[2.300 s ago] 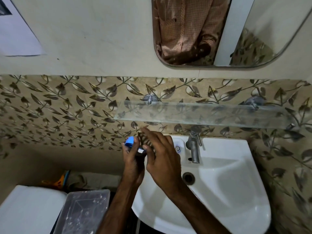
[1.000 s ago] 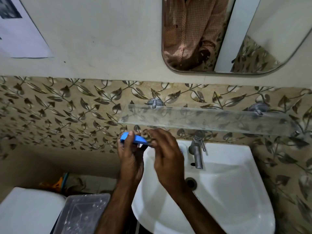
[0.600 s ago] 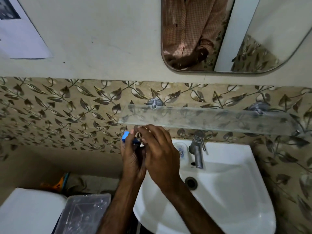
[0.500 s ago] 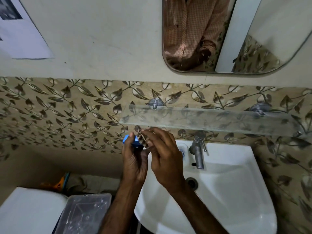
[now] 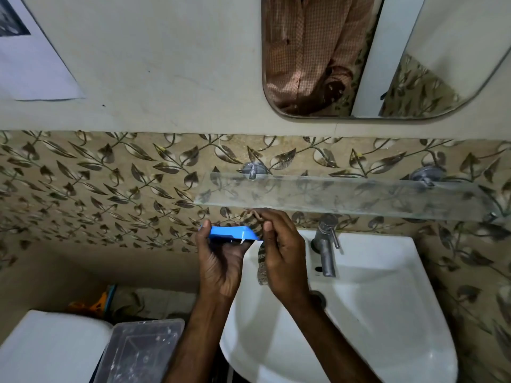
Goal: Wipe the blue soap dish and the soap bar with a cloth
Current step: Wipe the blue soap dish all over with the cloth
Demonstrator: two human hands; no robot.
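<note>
My left hand (image 5: 219, 268) holds the blue soap dish (image 5: 233, 234) from below, roughly level, above the left rim of the sink. My right hand (image 5: 284, 255) pinches a brown patterned cloth (image 5: 261, 262) against the dish's right end; a strip of the cloth hangs down between my hands. Both hands are just under the glass shelf. No soap bar is visible.
A glass shelf (image 5: 345, 196) on two metal brackets runs above the white sink (image 5: 359, 313). A steel tap (image 5: 326, 244) stands right of my hands. A clear plastic box (image 5: 141, 352) and a white cistern lid (image 5: 52, 349) sit lower left. A mirror (image 5: 387, 56) hangs above.
The dish has turned from edge-on to nearly flat, showing its long side. My right hand with the cloth has shifted to the dish's right end, and a strip of cloth now hangs down.
</note>
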